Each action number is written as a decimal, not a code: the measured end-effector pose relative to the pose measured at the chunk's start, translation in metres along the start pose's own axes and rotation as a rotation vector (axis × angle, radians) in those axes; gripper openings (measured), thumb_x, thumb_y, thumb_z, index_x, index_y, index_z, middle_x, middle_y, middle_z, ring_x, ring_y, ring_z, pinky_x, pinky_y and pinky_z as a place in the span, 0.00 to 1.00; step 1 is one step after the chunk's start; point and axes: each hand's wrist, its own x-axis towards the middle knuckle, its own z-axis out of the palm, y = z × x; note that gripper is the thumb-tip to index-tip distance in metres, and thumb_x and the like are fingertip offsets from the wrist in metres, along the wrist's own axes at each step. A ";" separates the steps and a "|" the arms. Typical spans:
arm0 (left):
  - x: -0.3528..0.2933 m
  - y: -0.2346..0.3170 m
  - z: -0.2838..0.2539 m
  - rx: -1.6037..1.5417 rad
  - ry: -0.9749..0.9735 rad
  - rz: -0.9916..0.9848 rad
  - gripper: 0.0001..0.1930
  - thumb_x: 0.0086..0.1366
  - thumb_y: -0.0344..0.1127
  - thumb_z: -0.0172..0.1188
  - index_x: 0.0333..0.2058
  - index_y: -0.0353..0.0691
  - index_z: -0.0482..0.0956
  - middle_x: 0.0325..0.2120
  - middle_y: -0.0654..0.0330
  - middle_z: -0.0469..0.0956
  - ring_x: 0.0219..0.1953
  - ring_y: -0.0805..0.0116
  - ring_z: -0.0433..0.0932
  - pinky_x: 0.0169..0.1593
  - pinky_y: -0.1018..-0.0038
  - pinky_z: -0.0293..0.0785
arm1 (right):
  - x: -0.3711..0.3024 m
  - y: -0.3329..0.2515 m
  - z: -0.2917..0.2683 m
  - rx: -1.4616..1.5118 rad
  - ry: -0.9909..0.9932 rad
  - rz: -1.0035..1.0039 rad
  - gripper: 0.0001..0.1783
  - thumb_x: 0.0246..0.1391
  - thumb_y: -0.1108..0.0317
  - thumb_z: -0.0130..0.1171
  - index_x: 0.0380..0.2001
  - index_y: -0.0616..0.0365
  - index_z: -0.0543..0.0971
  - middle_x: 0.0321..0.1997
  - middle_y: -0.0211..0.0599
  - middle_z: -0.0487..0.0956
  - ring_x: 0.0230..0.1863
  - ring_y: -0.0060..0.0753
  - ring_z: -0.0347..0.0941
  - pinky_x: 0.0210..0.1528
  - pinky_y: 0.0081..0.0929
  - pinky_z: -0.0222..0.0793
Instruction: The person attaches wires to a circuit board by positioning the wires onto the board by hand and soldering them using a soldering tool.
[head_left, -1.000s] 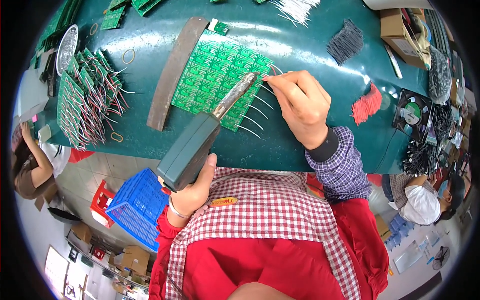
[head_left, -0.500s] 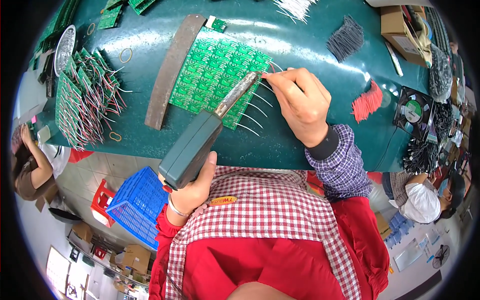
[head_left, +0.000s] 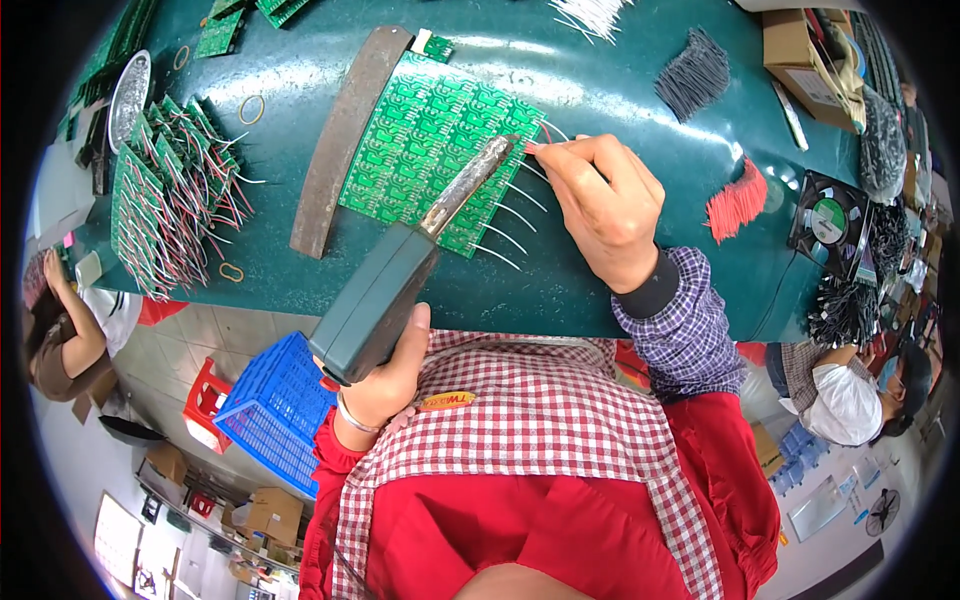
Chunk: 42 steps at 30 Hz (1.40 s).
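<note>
My left hand [head_left: 392, 378] is wrapped round the dark green handle of a soldering iron [head_left: 372, 302]. Its tip rests at or just above the right edge of a green circuit board panel [head_left: 415, 130]; contact cannot be made out. Beside that tip, my right hand [head_left: 612, 210] pinches a red wire [head_left: 529, 147], whose end meets the panel's edge. Several white wires [head_left: 516, 216] stick out from the same edge, and another red wire [head_left: 544, 130] shows above my fingertips. Along the panel's left side lies a curved, rusty metal bar [head_left: 330, 160].
Wired boards [head_left: 170, 205] are heaped at left near a metal dish [head_left: 130, 100]. Red wires [head_left: 737, 202], dark wires [head_left: 692, 76] and white wires [head_left: 590, 14] lie in bundles. A black fan [head_left: 828, 224] and cardboard box [head_left: 815, 75] stand at right. Other people are at both sides.
The soldering iron has drawn slightly back to the left, its tip now a little apart from my right fingertips. My right hand stays almost in place with the red wire.
</note>
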 end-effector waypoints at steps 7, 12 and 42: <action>0.000 -0.003 0.000 0.027 -0.001 0.022 0.09 0.57 0.25 0.70 0.38 0.31 0.85 0.31 0.56 0.85 0.30 0.68 0.84 0.35 0.73 0.78 | 0.000 0.000 0.001 0.004 -0.003 -0.003 0.12 0.43 0.78 0.68 0.34 0.56 0.83 0.26 0.30 0.76 0.25 0.33 0.74 0.27 0.29 0.70; 0.003 -0.013 -0.004 0.119 -0.101 0.225 0.15 0.59 0.21 0.68 0.46 0.31 0.81 0.38 0.59 0.83 0.37 0.73 0.79 0.40 0.76 0.76 | 0.000 0.000 -0.001 0.006 -0.003 0.001 0.12 0.43 0.78 0.67 0.34 0.56 0.83 0.26 0.30 0.76 0.25 0.33 0.74 0.27 0.29 0.70; 0.119 0.059 -0.136 0.250 0.995 0.542 0.14 0.58 0.21 0.65 0.43 0.23 0.80 0.28 0.54 0.82 0.15 0.77 0.70 0.20 0.82 0.62 | 0.004 -0.014 -0.013 0.026 -0.079 0.081 0.14 0.43 0.84 0.70 0.35 0.59 0.83 0.28 0.34 0.77 0.27 0.33 0.78 0.27 0.28 0.73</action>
